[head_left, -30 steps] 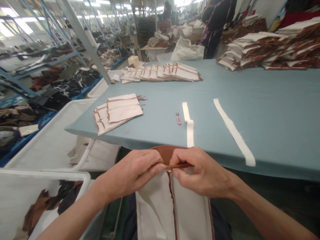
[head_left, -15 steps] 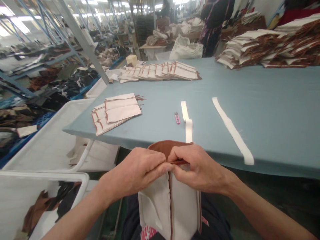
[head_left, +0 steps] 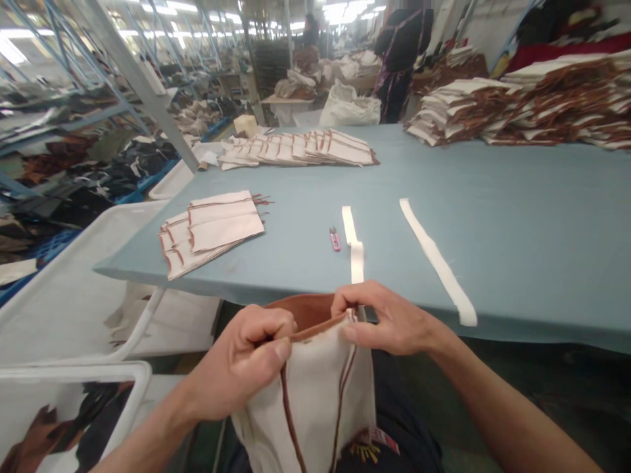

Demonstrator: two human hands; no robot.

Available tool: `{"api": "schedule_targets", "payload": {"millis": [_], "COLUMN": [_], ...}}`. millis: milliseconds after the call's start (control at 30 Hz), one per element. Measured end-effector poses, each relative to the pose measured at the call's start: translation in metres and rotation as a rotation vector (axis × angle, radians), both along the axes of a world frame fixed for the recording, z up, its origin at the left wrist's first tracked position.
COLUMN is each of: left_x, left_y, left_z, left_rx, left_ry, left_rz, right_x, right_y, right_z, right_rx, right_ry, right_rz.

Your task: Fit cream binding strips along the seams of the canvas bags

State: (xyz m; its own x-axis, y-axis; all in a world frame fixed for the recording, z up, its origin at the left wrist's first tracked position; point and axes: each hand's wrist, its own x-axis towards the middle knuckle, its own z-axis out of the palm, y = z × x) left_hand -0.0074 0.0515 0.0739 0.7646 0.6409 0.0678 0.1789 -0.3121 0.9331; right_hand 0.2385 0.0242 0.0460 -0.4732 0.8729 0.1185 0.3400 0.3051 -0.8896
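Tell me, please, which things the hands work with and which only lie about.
In the work:
cream fabric piece, brown inside
left hand, gripping its rim
right hand, pinching its rim

Only lying there, it seems:
pink thread snips
left cream strip
right cream strip
small stack of cream panels
overlapping row of cream panels
cream-and-brown fabric pile

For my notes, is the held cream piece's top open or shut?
Open: the cream piece shows brown inside behind the edge between left hand and right hand.
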Motion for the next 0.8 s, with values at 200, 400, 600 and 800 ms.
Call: {"api": "schedule_targets", "payload": {"millis": [200,400,600,800], "left_x": [-0.022,-0.027,-0.022,-0.037], "left_y": [-0.011,-0.022,-0.025,-0.025], "left_z": [-0.013,-0.025,-0.032,-0.013], "left_rx": [-0.365,-0.588,-0.365,-0.078], "left_ry": [-0.176,-0.423,-0.682,-0.467], "left_rz": [0.128,0.317,0.186,0.219], "right_x": [0.002,-0.011,-0.029,-0.021], "right_y": [-0.005,0.000,0.010,0.009], "right_z": [-0.009,-0.025,-0.046,-0.017], "right_rx": [-0.170,-0.371,-0.384,-0.318], "right_ry": [0.149,0.511,0.570,0.527], "right_rz": [0.052,0.055,0.061,0.089]}}
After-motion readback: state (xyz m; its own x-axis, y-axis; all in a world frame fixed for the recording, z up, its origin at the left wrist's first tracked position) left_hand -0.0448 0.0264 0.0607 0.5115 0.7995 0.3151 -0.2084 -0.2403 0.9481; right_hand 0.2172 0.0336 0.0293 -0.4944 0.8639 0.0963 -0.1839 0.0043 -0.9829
